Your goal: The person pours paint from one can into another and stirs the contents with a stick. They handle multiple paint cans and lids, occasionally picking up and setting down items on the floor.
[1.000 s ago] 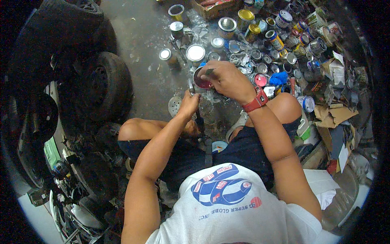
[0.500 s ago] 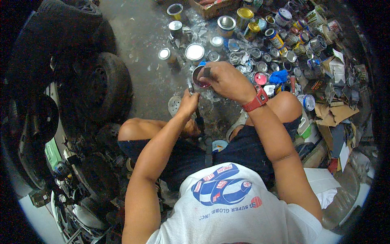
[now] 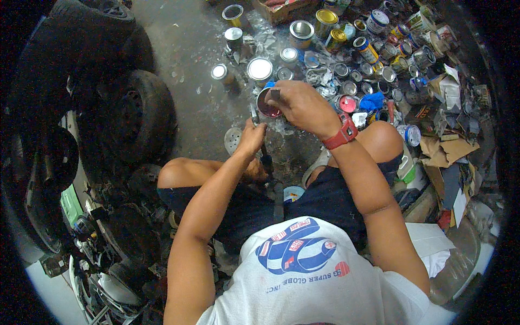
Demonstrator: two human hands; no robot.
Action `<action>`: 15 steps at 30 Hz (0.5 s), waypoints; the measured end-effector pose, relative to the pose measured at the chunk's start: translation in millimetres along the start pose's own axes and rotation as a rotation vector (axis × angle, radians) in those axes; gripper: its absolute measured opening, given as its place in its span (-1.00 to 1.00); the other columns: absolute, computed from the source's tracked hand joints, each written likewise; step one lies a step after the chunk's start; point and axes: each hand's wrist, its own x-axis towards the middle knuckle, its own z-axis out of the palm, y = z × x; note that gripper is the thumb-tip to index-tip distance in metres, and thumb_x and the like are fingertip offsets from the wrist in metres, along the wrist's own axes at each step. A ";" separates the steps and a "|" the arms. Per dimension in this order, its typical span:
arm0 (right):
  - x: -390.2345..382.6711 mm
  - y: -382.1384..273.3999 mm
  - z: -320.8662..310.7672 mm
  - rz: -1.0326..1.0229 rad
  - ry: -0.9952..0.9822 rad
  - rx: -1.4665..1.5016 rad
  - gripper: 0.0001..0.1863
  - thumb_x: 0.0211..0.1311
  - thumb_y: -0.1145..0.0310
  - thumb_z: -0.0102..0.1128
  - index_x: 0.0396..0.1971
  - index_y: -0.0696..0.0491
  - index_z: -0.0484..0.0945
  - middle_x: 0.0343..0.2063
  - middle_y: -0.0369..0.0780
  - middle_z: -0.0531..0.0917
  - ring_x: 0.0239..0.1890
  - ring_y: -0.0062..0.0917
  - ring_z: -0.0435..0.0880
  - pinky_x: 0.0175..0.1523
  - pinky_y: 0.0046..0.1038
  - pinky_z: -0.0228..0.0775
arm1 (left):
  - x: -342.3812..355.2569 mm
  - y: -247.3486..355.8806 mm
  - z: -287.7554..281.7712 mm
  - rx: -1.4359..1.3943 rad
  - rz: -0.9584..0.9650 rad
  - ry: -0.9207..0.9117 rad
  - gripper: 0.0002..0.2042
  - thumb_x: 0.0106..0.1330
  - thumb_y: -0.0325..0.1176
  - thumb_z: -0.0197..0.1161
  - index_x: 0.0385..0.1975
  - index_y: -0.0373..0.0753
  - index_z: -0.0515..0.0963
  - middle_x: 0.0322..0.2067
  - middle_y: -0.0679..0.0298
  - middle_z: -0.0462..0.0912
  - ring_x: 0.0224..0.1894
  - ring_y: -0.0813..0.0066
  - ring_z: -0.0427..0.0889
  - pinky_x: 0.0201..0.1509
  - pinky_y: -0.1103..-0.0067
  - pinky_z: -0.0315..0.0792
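A small round can [image 3: 264, 103] with dark red liquid inside is between my hands, its mouth facing me. My right hand [image 3: 306, 108], a red watch on its wrist, is closed at the can's mouth. Its fingers pinch a small dark flat piece [image 3: 275, 95], whose kind I cannot make out. My left hand [image 3: 251, 138] is closed just below and left of the can. From its fist a slim tool with a pale metal end [image 3: 253, 112] points up beside the can. Whether the left hand also supports the can is hidden.
Several paint cans [image 3: 260, 69] stand ahead, with many more crowded at the right beside crumpled paper and a blue rag [image 3: 372, 101]. Torn cardboard [image 3: 447, 151] lies right. Tyres [image 3: 135, 116] and metal parts line the left. A pale perforated shoe [image 3: 233, 141] is beside my left hand.
Both hands keep nearly the same place. The can's mouth has turned slightly, and more of the red inside shows below my right fingers.
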 end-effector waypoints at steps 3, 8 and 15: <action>0.1 4.8 4.5 -0.058 0.039 0.026 -0.80 0.40 0.31 0.43 -0.15 0.14 0.76 -0.19 0.03 0.78 -0.06 0.09 0.77 0.08 0.07 0.62 | -1.4 -2.5 6.4 -0.053 0.071 0.087 -0.75 0.54 -0.26 0.29 0.05 -0.26 0.56 -0.30 0.27 0.66 -0.26 0.39 0.61 -0.15 0.38 0.49; -2.8 3.6 2.3 -0.065 0.088 0.044 -0.81 0.39 0.33 0.44 -0.16 0.14 0.76 -0.21 0.02 0.78 -0.07 0.11 0.77 0.07 0.06 0.62 | -23.4 33.1 6.1 -0.046 0.009 0.072 -0.76 0.55 -0.27 0.29 0.04 -0.27 0.55 -0.30 0.26 0.67 -0.26 0.39 0.62 -0.14 0.38 0.49; -0.9 -3.0 0.4 -0.038 0.034 0.027 -0.83 0.37 0.35 0.42 -0.16 0.13 0.77 -0.22 0.02 0.78 -0.08 0.10 0.78 0.06 0.04 0.63 | -8.8 5.6 5.1 -0.086 0.044 0.071 -0.76 0.54 -0.27 0.30 0.03 -0.26 0.54 -0.31 0.26 0.66 -0.28 0.38 0.59 -0.16 0.37 0.47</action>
